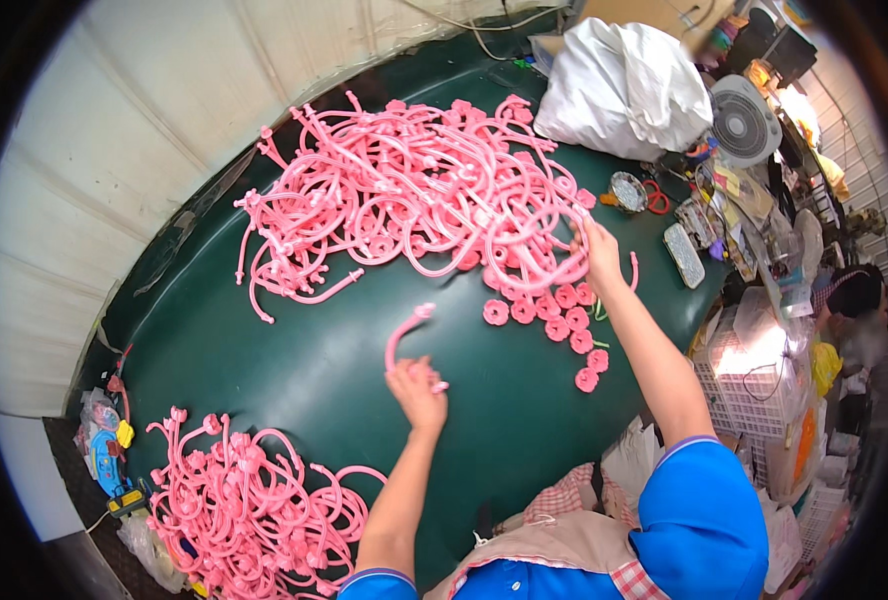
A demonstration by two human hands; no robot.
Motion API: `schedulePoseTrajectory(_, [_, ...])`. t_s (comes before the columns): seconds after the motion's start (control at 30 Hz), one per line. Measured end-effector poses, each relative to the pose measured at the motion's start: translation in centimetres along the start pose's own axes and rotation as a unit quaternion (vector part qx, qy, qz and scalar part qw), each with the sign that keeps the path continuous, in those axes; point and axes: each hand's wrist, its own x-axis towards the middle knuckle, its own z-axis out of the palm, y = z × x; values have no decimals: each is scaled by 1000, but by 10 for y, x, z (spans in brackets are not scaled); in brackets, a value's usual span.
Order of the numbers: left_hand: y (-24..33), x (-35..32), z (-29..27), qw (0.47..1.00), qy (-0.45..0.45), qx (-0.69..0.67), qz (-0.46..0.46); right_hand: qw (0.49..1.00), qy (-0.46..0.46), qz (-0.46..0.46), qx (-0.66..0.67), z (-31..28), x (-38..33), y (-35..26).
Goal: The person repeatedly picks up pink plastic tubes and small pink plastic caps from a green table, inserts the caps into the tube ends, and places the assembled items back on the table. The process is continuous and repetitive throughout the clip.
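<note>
Gripping pink tubes (pixel 396 336), likely light and bendy, best held mid-curve, in my left hand (pixel 419 391) and right hand (pixel 597 254)

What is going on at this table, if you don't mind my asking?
A person is sorting through nothing visible but pink plastic parts on a green table. Their left hand holds one curved pink tube, between a large tangled pile at the far side and a smaller pile at near left. Their right hand is at the large pile's right edge; its grip is unclear. Pink flower-shaped pieces lie left of the right forearm.
</note>
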Motion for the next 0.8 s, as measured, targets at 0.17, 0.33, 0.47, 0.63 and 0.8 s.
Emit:
schedulePoseTrajectory(0.17, [99, -26, 11, 961, -274, -3, 29, 994, 37, -106, 16, -31, -3, -29])
schedulePoseTrajectory(0.33, [107, -31, 33, 972, -214, 5, 101, 988, -34, -15, 152, -92, -40, -61])
schedulePoseTrajectory(0.47, [112, -34, 40, 971, -192, 51, 136, 981, 9, 83, 172, -142, -37, -64])
schedulePoseTrajectory(0.63, [136, -22, 26, 978, -206, 6, 8, 977, 45, 163, 129, -190, -62, -48])
schedulePoseTrajectory(0.8, [148, -32, 38, 974, -194, -58, -101, 954, 121, 195, 192, -266, -94, 44])
